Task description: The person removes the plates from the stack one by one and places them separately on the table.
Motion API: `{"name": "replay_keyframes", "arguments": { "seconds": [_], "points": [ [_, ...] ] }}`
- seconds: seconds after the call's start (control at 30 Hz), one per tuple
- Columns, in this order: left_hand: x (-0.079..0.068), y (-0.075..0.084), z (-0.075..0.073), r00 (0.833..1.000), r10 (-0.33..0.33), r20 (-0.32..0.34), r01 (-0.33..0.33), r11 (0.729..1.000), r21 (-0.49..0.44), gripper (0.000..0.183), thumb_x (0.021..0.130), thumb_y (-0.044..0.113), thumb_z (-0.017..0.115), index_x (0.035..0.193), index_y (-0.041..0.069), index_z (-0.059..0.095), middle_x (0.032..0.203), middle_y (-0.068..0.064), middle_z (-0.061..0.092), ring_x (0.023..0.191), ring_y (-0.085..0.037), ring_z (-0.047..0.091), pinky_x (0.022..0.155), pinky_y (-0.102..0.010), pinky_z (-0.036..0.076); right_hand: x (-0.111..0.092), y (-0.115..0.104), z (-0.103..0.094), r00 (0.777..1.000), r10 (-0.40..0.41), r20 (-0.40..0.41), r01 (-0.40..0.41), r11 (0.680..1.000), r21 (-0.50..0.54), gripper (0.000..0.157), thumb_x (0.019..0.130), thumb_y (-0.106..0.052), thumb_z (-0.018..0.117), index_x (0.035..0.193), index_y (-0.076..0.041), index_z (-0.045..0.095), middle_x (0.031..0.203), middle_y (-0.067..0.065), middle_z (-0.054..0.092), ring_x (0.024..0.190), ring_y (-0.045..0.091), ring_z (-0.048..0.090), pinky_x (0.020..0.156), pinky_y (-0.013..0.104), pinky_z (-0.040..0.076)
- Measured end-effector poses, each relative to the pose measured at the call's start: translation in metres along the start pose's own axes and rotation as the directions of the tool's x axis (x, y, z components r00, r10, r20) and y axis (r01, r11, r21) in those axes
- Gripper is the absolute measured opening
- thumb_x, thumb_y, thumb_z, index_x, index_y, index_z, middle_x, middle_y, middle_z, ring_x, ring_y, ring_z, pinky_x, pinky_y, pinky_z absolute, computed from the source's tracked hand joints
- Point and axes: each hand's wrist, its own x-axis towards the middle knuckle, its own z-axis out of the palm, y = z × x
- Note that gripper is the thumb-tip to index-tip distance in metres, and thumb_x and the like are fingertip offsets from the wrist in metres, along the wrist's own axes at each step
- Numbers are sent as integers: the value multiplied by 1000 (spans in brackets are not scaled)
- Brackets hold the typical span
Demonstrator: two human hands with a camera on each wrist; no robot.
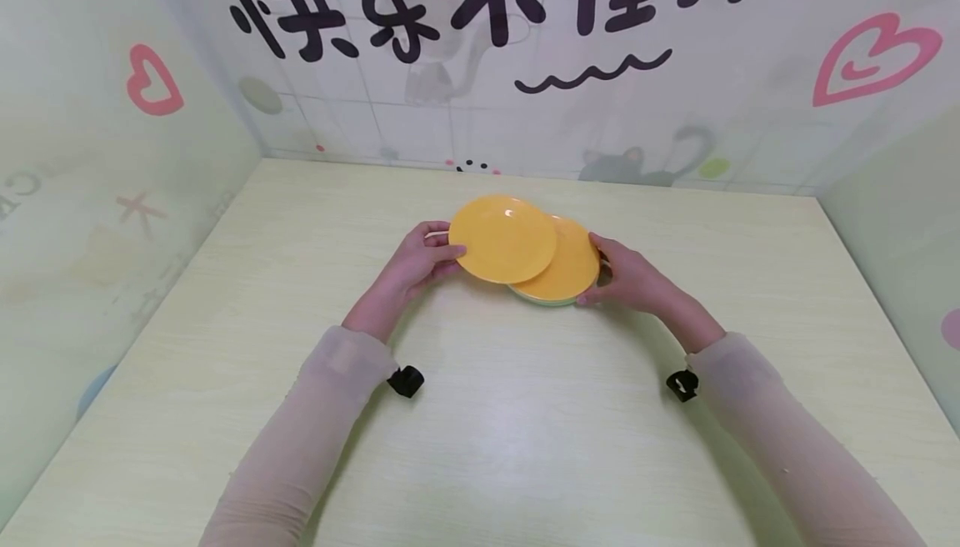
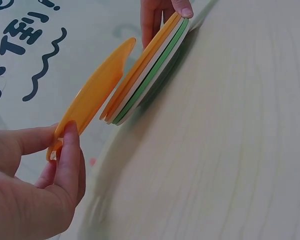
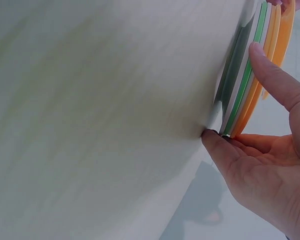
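My left hand (image 1: pixel 422 262) pinches the left rim of an orange plate (image 1: pixel 501 238), thumb on one face and fingers on the other. In the left wrist view this plate (image 2: pixel 92 92) is tilted and stands apart from the stack, with a gap between them. A stack of plates (image 1: pixel 573 259) lies partly under it in the head view. Orange, white and green rims show along the stack's side (image 2: pixel 149 70). My right hand (image 1: pixel 633 278) grips the stack at its right edge, the thumb on the near side and the fingers around the far side.
A pale wood-grain table (image 1: pixel 525 430) lies under both arms. Its far edge meets a printed wall (image 1: pixel 465 130) with black lettering, and side walls (image 1: pixel 82 222) rise at left and right. A black strap piece (image 1: pixel 406 381) sits at the left wrist, another (image 1: pixel 683 385) at the right.
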Motion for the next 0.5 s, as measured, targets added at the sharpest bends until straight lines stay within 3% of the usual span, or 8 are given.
{"name": "replay_keyframes", "arguments": {
  "seconds": [0.5],
  "points": [
    [5, 5, -3, 1000, -5, -25, 4, 1000, -27, 57, 93, -2, 64, 142, 6, 36, 112, -1, 56, 77, -7, 65, 70, -16, 60, -1, -2, 0, 1000, 4, -7, -4, 1000, -4, 108, 83, -24, 82, 157, 5, 10, 164, 23, 19, 151, 41, 23, 124, 55, 24]
  ]
}}
